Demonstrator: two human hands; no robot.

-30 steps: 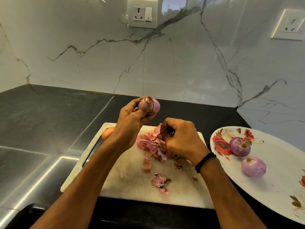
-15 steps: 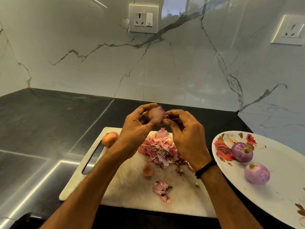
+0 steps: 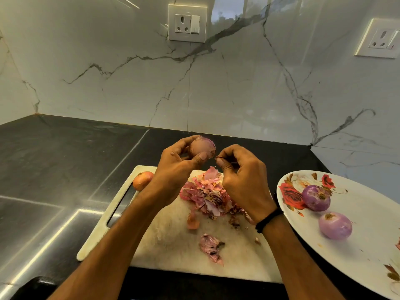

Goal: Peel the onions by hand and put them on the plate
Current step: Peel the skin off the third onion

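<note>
The left hand (image 3: 173,167) grips a half-peeled, pale purple round onion (image 3: 202,146) by the fingertips, raised above the white marble cutting board (image 3: 164,241). The right hand (image 3: 242,176) pinches a thin dry shred of skin (image 3: 216,157) just beside it. That shred looks likely to tear short, leaving patches stuck on. A hard tug could also pop the smooth bulb out of such a light hold, down into the heap of pink papery peels (image 3: 207,195) or onto the black stone worktop (image 3: 54,159). Two peeled purple onions (image 3: 316,197) lie on the white floral plate (image 3: 368,245).
</note>
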